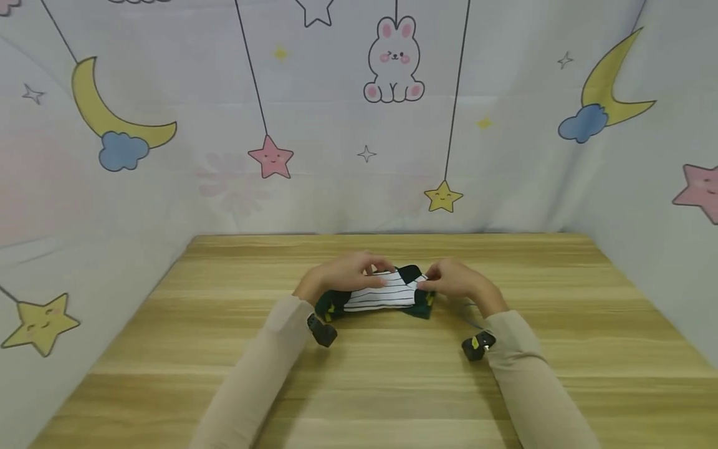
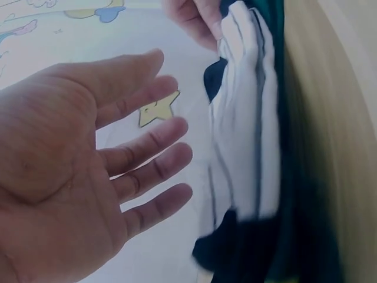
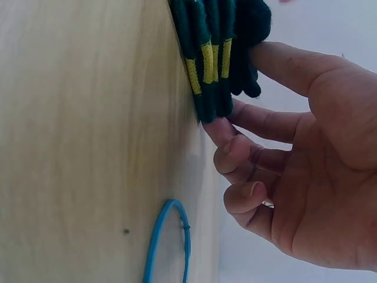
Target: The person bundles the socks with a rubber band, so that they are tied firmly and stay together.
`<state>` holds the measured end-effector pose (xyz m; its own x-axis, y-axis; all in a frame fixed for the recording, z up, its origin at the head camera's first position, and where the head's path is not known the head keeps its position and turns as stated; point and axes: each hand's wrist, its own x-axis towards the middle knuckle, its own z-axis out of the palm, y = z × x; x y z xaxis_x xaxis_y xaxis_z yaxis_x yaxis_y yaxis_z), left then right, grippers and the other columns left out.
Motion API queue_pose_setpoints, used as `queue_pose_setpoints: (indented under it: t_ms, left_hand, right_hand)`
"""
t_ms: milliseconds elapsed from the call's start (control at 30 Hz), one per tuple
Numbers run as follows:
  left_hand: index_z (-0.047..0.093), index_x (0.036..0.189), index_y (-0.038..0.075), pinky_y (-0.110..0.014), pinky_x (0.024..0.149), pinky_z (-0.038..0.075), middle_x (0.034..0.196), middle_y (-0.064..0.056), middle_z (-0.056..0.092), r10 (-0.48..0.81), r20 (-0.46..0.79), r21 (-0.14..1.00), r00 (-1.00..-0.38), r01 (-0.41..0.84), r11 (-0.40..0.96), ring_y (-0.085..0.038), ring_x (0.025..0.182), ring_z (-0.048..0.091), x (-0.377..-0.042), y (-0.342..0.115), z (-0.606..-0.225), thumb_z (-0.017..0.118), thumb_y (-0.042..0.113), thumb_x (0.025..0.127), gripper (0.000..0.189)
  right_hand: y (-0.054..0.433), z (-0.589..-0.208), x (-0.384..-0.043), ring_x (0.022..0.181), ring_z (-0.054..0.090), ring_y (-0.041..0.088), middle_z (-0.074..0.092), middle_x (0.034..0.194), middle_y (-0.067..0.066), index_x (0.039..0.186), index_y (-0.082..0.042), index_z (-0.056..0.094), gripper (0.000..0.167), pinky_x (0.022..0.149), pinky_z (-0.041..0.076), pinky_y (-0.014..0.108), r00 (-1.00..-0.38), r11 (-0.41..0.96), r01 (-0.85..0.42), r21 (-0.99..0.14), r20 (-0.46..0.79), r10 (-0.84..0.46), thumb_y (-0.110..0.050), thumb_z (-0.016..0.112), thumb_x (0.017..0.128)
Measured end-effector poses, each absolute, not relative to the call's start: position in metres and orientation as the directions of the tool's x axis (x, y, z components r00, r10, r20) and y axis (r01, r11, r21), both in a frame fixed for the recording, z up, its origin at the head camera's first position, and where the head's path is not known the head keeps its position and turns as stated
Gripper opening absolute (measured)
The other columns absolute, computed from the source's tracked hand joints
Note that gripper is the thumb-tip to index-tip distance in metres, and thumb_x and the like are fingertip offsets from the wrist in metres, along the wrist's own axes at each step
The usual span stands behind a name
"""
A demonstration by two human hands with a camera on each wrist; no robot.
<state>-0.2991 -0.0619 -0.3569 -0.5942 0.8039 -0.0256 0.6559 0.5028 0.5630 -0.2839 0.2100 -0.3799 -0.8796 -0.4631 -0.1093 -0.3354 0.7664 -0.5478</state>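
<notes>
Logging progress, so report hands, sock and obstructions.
Left hand near striped sock, fingers spread. Right hand pinching green fabric. Sock lying on fabric. Blue cord nearby, apart from both.

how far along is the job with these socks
Done: the striped white sock lies over the dark green bundle. In hand: the right hand holds the bundle's right end; the left hand is open beside the striped sock. Remaining, probably: folding or rolling, since the striped sock lies lengthwise, not rolled up.
</notes>
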Motion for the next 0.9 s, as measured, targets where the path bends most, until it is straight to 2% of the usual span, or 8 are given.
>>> queue_pose_setpoints:
  t_ms: [267,467,700,900]
  left_hand:
    - [0.055,0.14,0.005,-0.042,0.105,0.041,0.14,-0.011,0.056,0.803,-0.02,0.557,-0.596,0.66,0.504,-0.026,0.129,0.05,-0.31,-0.032,-0.37,0.064,0.02,0.099,0.044]
    - [0.05,0.145,0.009,-0.044,0.109,0.038,0.147,-0.011,0.049,0.789,-0.057,0.536,-0.612,0.648,0.541,-0.027,0.134,0.045,-0.313,-0.017,-0.376,0.066,0.02,0.098,0.05]
    - [0.044,0.15,0.011,-0.042,0.114,0.032,0.153,-0.008,0.043,0.784,-0.084,0.519,-0.616,0.644,0.562,-0.024,0.142,0.038,-0.312,-0.008,-0.378,0.067,0.02,0.097,0.059]
    - [0.044,0.15,0.013,-0.041,0.115,0.031,0.153,-0.006,0.045,0.782,-0.085,0.519,-0.618,0.642,0.564,-0.022,0.141,0.039,-0.311,-0.007,-0.381,0.071,0.02,0.095,0.061]
  right_hand:
    - [0.212,-0.382,-0.289,0.071,0.052,0.014,0.067,0.079,0.001,0.091,-0.001,0.075,0.029,0.067,0.044,0.03,-0.876,0.757,-0.317,-0.571,-0.13,-0.465,-0.029,0.071,0.094]
    - [0.213,-0.384,-0.291,0.065,0.046,0.013,0.061,0.072,-0.001,0.084,-0.002,0.073,0.026,0.061,0.037,0.028,-0.868,0.742,-0.289,-0.605,-0.161,-0.469,-0.027,0.072,0.094]
    - [0.213,-0.386,-0.294,0.067,0.047,0.013,0.062,0.074,-0.001,0.086,-0.001,0.073,0.023,0.062,0.038,0.028,-0.875,0.755,-0.272,-0.596,-0.172,-0.452,-0.023,0.072,0.094]
    - [0.211,-0.384,-0.293,0.067,0.047,0.012,0.058,0.073,-0.002,0.083,-0.002,0.068,0.018,0.065,0.039,0.028,-0.84,0.718,-0.366,-0.592,-0.122,-0.529,-0.017,0.073,0.092]
